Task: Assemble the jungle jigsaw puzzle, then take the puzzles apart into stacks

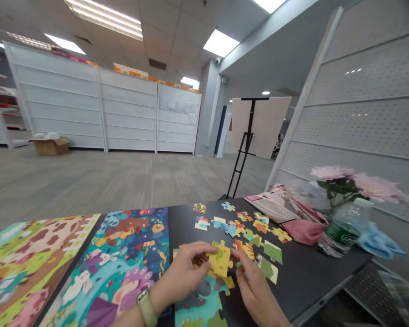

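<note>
Yellow knobbed cardboard jigsaw piece point(221, 260) held over the partly joined teal jigsaw section point(187, 311)

Your left hand's point(190, 267) grip pinches the piece's left edge, probably leaving its knobs visible. Your right hand's point(251, 280) forefinger appears to meet the opposite edge, perhaps steadying it; whether that grip pinches, I cannot tell. Loose multicoloured jigsaw pieces point(252, 237) lie spread beyond on the black tabletop point(183, 227), likely keeping each within sight and reach.

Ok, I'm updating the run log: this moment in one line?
left hand: holds yellow puzzle piece; right hand: at its edge; below: partly assembled puzzle
</note>
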The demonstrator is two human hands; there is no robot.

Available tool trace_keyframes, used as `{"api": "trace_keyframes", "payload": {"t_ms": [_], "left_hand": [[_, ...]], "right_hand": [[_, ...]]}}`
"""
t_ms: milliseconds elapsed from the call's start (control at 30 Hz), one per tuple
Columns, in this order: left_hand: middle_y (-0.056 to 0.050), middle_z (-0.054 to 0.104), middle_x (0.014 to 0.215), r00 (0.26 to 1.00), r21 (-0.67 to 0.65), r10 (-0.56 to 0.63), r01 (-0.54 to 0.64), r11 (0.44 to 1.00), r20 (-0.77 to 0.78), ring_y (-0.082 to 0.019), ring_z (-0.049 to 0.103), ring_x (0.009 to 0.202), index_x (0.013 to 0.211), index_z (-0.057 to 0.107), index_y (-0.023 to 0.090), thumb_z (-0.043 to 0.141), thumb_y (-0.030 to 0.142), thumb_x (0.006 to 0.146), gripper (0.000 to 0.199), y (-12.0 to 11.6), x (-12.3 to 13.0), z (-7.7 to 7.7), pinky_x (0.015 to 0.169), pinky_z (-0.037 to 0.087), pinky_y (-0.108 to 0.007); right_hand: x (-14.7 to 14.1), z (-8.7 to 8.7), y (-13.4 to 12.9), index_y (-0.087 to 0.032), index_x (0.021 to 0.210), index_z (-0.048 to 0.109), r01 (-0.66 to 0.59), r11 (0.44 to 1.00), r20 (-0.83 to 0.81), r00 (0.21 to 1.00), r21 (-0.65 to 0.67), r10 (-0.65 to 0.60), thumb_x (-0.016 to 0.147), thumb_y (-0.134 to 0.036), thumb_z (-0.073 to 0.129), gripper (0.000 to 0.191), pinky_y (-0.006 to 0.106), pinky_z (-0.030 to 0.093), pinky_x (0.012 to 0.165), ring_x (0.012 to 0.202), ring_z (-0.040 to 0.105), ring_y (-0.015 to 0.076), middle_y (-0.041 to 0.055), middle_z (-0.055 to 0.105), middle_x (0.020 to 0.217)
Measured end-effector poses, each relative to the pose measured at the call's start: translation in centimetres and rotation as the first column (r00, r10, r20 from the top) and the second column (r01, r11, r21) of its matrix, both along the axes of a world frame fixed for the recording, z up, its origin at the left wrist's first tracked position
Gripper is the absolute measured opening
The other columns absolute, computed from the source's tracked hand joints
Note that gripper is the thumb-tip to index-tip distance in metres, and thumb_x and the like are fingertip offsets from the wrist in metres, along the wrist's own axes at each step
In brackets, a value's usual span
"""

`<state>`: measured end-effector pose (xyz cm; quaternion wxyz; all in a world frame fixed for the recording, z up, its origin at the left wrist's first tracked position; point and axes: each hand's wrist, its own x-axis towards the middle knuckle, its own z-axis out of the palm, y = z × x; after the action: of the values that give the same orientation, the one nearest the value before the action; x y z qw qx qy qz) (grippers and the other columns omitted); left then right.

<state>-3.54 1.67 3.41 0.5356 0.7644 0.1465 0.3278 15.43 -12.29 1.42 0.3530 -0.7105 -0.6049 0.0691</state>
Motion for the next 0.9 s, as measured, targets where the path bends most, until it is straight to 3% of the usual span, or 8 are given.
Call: {"api": "trace_keyframes", "payload": {"t_ms": [133,267,433,533,600,700,800,900], "left_hand": [[-0.008,0.069,0.105,0.997,-0.190,-0.075,0.076,0.979,0.011,-0.021,0.068,0.090,0.115,0.068,0.017,0.061,0.018,0.078,0.037,-0.8,0.7,-1.6,0.081,0.053,-0.034],[-0.006,0.066,0.102,0.996,-0.255,-0.093,0.092,0.962,0.011,-0.017,0.066,0.082,0.119,0.061,0.018,0.064,0.019,0.077,0.042,-0.7,0.9,-2.4,0.073,0.051,-0.029],[-0.005,0.056,0.112,0.992,-0.286,-0.112,0.125,0.950,0.063,-0.010,0.062,0.072,0.124,0.054,0.023,0.068,0.022,0.076,0.050,-0.7,1.1,-2.7,0.063,0.046,-0.022],[-0.004,0.055,0.110,0.991,-0.276,-0.126,0.134,0.952,0.047,-0.011,0.064,0.073,0.128,0.052,0.024,0.069,0.023,0.077,0.054,-0.7,1.1,-3.0,0.065,0.049,-0.024],[-0.005,0.059,0.110,0.991,-0.207,-0.136,0.133,0.969,0.000,-0.015,0.067,0.079,0.131,0.051,0.024,0.067,0.022,0.078,0.056,-0.9,0.9,-2.9,0.069,0.053,-0.027],[-0.006,0.064,0.121,0.989,0.091,-0.079,0.091,0.992,-0.126,-0.023,0.065,0.106,0.134,0.053,0.029,0.065,0.017,0.081,0.056,-1.3,0.1,-2.2,0.092,0.054,-0.036],[-0.005,0.061,0.135,0.973,0.399,-0.022,0.115,0.910,-0.231,-0.028,0.055,0.126,0.135,0.054,0.033,0.064,0.016,0.084,0.055,-1.8,-0.7,-1.1,0.111,0.043,-0.044],[-0.006,0.058,0.140,0.947,0.486,-0.042,0.201,0.851,-0.317,-0.031,0.052,0.129,0.134,0.057,0.031,0.064,0.017,0.082,0.054,-2.1,-1.0,-0.2,0.113,0.040,-0.048]], "right_hand": [[-0.3,-0.3,-0.7,-0.020,0.153,0.036,0.012,1.000,-0.032,0.999,0.018,-0.011,0.090,-0.018,0.044,0.063,0.042,0.049,0.107,0.120,0.061,0.0248,0.0129,0.053,0.145],[-0.4,-0.4,-1.3,-0.023,0.158,0.026,-0.025,0.998,-0.025,0.999,0.053,0.026,0.090,-0.017,0.047,0.071,0.042,0.050,0.106,0.116,0.063,0.0243,0.0123,0.052,0.146],[-1.0,0.3,-1.2,-0.022,0.156,0.035,-0.100,0.993,0.071,0.993,0.055,0.096,0.084,-0.022,0.061,0.077,0.050,0.037,0.118,0.144,0.040,0.0322,0.0132,0.042,0.156],[-1.7,1.0,-0.8,-0.023,0.150,0.045,-0.079,0.997,0.059,0.995,0.005,0.079,0.082,-0.022,0.065,0.071,0.045,0.041,0.116,0.139,0.047,0.0299,0.0133,0.048,0.149],[-1.9,1.4,-0.9,-0.023,0.146,0.051,-0.078,0.997,0.042,0.996,-0.013,0.079,0.083,-0.021,0.065,0.065,0.042,0.042,0.115,0.135,0.051,0.0280,0.0127,0.052,0.145],[-1.2,1.6,-2.0,-0.025,0.140,0.058,-0.080,0.995,0.007,0.997,-0.052,0.080,0.082,-0.022,0.069,0.059,0.045,0.040,0.117,0.135,0.051,0.0291,0.0116,0.053,0.145],[0.3,1.4,-4.3,-0.027,0.130,0.065,-0.060,0.994,-0.003,0.998,-0.090,0.060,0.085,-0.027,0.071,0.046,0.051,0.037,0.118,0.137,0.048,0.0315,0.0106,0.054,0.147],[1.7,1.2,-6.5,-0.031,0.124,0.069,-0.081,0.988,0.000,0.997,-0.134,0.082,0.087,-0.034,0.070,0.037,0.057,0.034,0.118,0.139,0.046,0.0332,0.0089,0.057,0.144]]}}
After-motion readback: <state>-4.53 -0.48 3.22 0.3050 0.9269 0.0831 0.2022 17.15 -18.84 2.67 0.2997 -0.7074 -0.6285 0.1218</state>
